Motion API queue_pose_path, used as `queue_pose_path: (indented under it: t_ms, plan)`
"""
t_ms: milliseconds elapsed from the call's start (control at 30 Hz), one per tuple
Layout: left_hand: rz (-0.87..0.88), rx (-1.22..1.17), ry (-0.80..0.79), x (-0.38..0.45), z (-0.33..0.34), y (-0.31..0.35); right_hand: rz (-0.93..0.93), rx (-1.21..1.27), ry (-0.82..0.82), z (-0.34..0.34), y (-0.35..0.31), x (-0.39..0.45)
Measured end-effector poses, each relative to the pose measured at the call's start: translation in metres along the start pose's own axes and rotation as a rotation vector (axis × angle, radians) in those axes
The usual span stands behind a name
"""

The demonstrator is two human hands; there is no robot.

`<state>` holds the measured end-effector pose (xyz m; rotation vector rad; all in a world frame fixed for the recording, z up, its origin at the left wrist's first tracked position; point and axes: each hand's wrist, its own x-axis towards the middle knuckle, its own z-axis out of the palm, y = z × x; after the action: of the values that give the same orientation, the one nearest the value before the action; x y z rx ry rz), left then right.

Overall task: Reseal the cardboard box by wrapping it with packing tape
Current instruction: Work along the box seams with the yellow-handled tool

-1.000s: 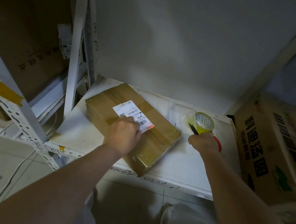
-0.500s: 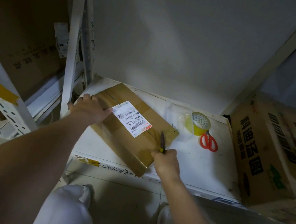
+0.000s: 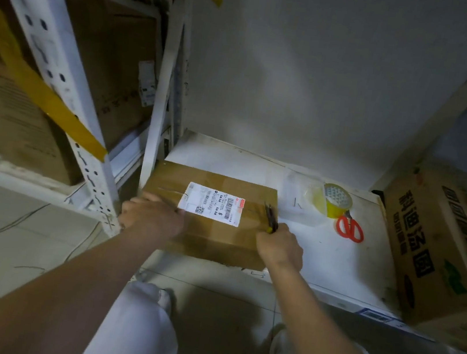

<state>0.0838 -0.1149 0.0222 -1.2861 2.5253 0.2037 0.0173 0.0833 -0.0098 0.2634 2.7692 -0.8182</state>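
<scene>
Lying flat near the front left of the white shelf, the cardboard box looks light, stiff and shallow, best steadied by pressing on its top or gripped at its short ends; its old tape looks slick. The left hand rests on the box's left end, fingers curled over the top beside the shipping label, grasping nothing. The right hand clutches a dark cutter at the right end. The tape roll and the red scissors sit well apart. Half a second ago the box lay skewed; now it sits squarer, the left hand nearer the label.
</scene>
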Motion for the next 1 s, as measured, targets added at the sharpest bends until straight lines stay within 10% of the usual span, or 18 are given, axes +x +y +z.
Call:
queue_pose_path:
  t_ms: [233, 433, 667, 1000]
  plan:
    - [0.124, 0.039, -0.12, -0.004, 0.018, -0.011, -0.158, 0.112, -0.13, -0.018, -0.032, 0.023]
    - [0.179, -0.028, -0.139, -0.005, 0.021, 0.008, -0.083, 0.339, 0.154, -0.009, -0.038, 0.017]
    - [0.297, -0.049, -0.231, -0.035, 0.013, 0.056, -0.312, 0.507, -0.328, 0.019, -0.037, 0.01]
    - [0.675, -0.334, -0.166, -0.027, 0.021, 0.063, -0.301, 0.313, -0.14, -0.005, -0.023, 0.028]
